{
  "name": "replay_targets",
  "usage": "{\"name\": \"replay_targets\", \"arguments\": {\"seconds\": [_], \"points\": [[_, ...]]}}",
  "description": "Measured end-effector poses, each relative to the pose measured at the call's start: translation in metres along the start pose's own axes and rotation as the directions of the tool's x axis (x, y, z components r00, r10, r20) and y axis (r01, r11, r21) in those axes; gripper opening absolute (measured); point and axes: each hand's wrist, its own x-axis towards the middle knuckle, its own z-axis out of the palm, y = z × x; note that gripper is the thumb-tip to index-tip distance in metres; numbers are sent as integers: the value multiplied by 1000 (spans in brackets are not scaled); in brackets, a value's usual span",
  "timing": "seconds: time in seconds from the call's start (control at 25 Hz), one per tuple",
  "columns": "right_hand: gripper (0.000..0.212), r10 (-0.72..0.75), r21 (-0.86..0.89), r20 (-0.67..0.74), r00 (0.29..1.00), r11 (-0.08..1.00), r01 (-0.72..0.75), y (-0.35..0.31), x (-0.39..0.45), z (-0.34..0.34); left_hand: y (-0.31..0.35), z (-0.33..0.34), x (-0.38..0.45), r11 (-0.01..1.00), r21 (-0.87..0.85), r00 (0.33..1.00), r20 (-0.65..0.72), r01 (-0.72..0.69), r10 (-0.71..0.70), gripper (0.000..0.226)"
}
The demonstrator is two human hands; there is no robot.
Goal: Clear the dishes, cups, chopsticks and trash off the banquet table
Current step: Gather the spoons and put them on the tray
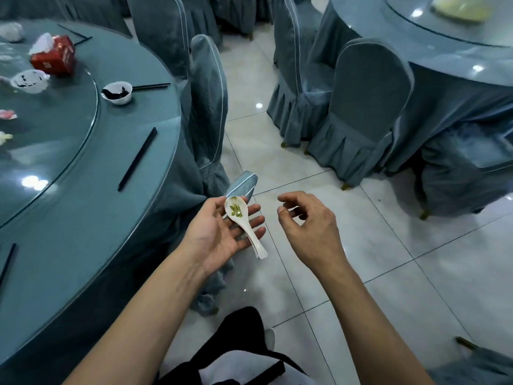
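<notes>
Left hand [222,232] flat, palm up, fingers spread under a stack of white soup spoons [244,226] right of the banquet table [83,223], right hand [308,226] loosely curled, empty beside it; keep palm level so green scraps stay in the top bowl

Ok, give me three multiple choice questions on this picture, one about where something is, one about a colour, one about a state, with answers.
1. Where are the white spoons?
A. on the left hand
B. in a bowl
C. on the floor

2. What colour is the tissue box on the table?
A. blue
B. red
C. yellow

3. What is the right hand holding?
A. chopsticks
B. a cup
C. nothing

Answers: A, they lie stacked across the open palm and fingers; B, its sides are red; C, its fingers curl loosely around nothing.
</notes>
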Motion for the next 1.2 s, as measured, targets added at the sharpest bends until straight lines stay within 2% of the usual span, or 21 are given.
{"name": "replay_targets", "arguments": {"seconds": [0.44,0.8,1.2], "points": [[17,30,13,4,1000,999,-30,51,100,-37,14,75,85,1000,1,1000,-1,6,-6,44],[15,27,-3,68,997,1000,-27,63,248,-48,76,143,183,999,-24,999,-36,-28,27,43],[16,-32,21,135,990,999,30,60,365,-45,138,186,248,992,-66,990,-92,-109,103,47]]}}
